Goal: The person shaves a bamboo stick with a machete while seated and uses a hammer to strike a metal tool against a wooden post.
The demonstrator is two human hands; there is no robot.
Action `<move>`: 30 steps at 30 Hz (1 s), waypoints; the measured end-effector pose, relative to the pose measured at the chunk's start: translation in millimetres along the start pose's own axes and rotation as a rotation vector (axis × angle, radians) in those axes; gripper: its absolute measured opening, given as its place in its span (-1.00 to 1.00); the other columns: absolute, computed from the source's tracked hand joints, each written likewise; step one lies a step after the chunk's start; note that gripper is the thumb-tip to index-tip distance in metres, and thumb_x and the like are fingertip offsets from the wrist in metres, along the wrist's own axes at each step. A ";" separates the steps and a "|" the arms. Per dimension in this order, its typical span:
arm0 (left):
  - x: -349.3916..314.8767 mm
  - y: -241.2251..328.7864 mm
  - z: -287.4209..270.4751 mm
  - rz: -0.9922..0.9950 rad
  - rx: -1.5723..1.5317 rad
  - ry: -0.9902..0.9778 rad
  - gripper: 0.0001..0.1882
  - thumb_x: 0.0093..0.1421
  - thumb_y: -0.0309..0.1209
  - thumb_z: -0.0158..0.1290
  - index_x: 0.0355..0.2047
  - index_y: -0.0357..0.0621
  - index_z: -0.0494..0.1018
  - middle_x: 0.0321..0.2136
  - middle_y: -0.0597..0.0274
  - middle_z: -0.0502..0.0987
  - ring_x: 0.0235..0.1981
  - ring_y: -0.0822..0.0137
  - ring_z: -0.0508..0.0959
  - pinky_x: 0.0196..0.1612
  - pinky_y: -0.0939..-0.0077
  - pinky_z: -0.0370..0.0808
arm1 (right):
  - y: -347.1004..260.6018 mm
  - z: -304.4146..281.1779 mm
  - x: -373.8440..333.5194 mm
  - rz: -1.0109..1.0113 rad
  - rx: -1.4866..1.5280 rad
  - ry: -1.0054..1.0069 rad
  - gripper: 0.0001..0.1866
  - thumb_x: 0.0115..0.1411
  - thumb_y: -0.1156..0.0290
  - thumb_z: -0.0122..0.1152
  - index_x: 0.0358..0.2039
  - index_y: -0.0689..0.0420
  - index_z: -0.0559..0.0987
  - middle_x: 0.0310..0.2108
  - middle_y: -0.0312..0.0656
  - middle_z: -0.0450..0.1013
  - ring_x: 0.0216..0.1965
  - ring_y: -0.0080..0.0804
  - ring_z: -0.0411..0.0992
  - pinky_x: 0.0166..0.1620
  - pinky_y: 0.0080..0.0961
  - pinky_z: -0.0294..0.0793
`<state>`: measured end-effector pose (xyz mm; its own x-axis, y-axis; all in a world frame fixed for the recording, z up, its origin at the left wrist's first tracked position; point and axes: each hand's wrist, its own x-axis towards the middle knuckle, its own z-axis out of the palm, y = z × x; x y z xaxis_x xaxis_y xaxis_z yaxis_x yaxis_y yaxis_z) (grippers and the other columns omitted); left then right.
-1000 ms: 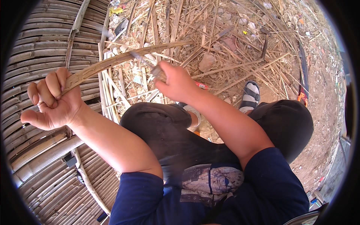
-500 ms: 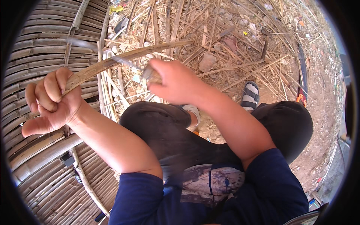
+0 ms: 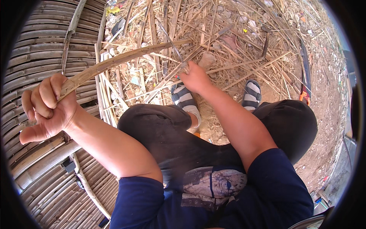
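My left hand [image 3: 55, 108] grips one end of a bamboo strip [image 3: 114, 61], my right hand [image 3: 196, 78] holds a knife [image 3: 176, 49] near its far end, above splinter-strewn ground [image 3: 276, 91], slatted wall [image 3: 34, 63] left, hammer [image 3: 265, 46] and saw [image 3: 305, 72] right.

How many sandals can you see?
2: the left sandal, just below the right hand in the picture, and the right sandal, farther right. No others show, though some may be hidden.

Slatted wall [image 3: 42, 32] beside left hand [image 3: 51, 108]; open gap between bamboo strip [image 3: 114, 62], left knee [image 3: 141, 120].
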<state>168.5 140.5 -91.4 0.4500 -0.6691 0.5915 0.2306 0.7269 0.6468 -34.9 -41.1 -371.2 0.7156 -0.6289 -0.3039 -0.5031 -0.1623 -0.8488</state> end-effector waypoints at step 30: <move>0.5 -15.5 20.3 -0.009 -0.112 -0.169 -0.46 -0.28 0.13 0.54 -0.59 0.22 0.41 -0.84 0.73 0.13 -0.77 0.67 0.01 -0.54 0.62 -0.15 | -126.5 -43.6 21.8 -0.502 0.240 -0.043 -0.65 0.16 0.37 0.38 -0.08 0.22 0.54 -0.22 -0.17 0.64 -0.21 -0.46 0.58 -0.10 -0.46 0.52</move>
<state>147.7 125.8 -91.4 0.2980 -0.6855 0.6642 0.3331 0.7268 0.6007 23.3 -67.5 -251.6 0.8607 -0.4864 0.1501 0.0254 -0.2534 -0.9670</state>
